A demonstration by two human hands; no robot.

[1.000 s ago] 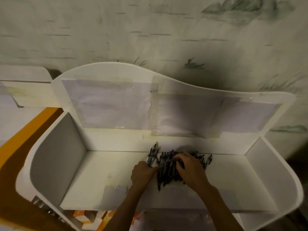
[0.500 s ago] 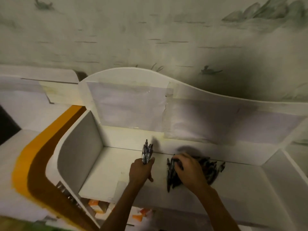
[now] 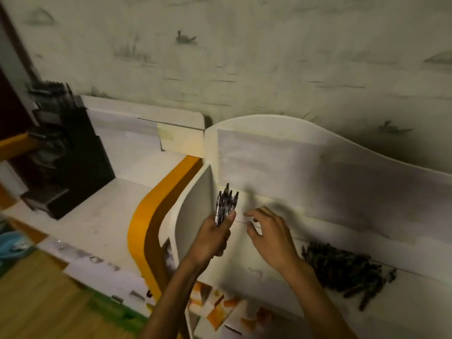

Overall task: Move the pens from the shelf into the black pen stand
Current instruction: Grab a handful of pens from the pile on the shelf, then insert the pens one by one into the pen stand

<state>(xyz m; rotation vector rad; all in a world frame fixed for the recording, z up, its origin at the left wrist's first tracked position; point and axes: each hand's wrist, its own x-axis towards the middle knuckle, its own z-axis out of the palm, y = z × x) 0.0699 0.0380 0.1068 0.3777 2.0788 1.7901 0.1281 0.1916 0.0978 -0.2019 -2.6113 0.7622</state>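
My left hand [image 3: 214,237] grips a small bundle of dark pens [image 3: 226,203], held upright above the left end of the white shelf [image 3: 256,253]. Just to its right, my right hand [image 3: 270,237] hovers over the shelf with loosely spread fingers and holds nothing. A heap of dark pens [image 3: 342,269] lies on the shelf floor at the right, clear of both hands. The black pen stand [image 3: 66,152] stands on the white desk at the far left, with several pens sticking out of its top.
The shelf has a tall curved back panel [image 3: 305,162] and a left side wall [image 3: 193,211]. An orange curved edge [image 3: 151,216] borders the white desk surface [image 3: 97,216] between shelf and stand. A blue object [image 3: 9,243] sits at the left edge.
My left hand has lifted the bundle of pens away from the heap. My right hand has let go of the heap and risen. The view has swung left, bringing the pen stand in.
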